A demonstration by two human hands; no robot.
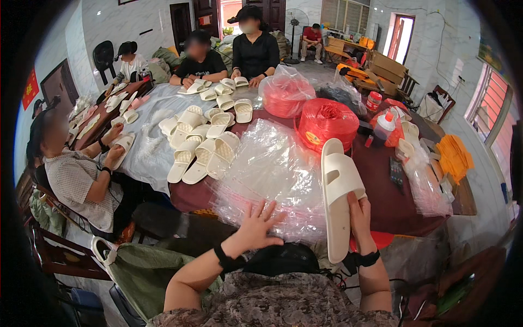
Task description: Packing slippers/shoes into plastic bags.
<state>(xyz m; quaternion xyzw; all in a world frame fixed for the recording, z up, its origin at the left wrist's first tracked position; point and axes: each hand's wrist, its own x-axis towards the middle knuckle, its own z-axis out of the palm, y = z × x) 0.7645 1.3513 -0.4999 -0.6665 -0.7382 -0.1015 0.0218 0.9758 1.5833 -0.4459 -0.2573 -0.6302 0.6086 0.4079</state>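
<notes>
The right hand (360,219) grasps one cream slipper (336,203). The left hand (253,231) is released, spread near plastic bags (275,177).

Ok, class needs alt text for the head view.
A person's right hand holds up a cream slipper; the left hand, spread open, is near clear plastic bags. The table bears more slippers and red rolls; coworkers are nearby.

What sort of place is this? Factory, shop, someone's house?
Probably a small, informal slipper workshop, possibly in a converted room. Clues: many cream slippers piled on the shared table, a spread of clear plastic bags, and big rolls of what looks like red plastic twine.
</notes>
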